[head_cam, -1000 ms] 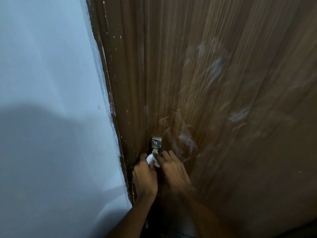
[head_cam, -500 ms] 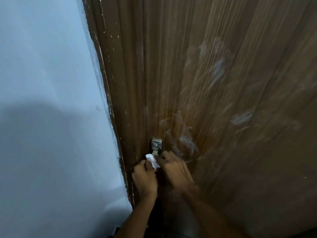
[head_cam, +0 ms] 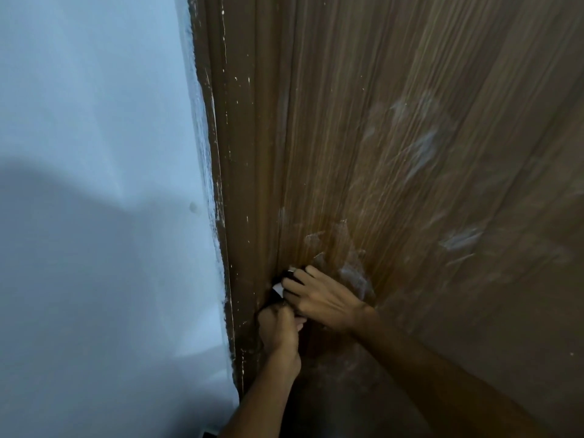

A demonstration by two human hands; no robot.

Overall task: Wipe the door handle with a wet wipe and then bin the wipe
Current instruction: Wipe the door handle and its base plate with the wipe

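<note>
We're indoors, right up against a doorway in what looks like a home or a similar lived-in building, though which room is hard to say. There's the tall brown wood-grain door, smeared with pale whitish streaks. Its darker brown moulded frame is flecked with white paint. To the left runs a plain pale blue-white painted wall, shadow lying across its lower half. Dim light everywhere.

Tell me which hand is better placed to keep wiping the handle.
Right, probably. The right hand lies over the door handle with the white wipe at its fingertips. The left hand is fisted lower, below the handle.
</note>
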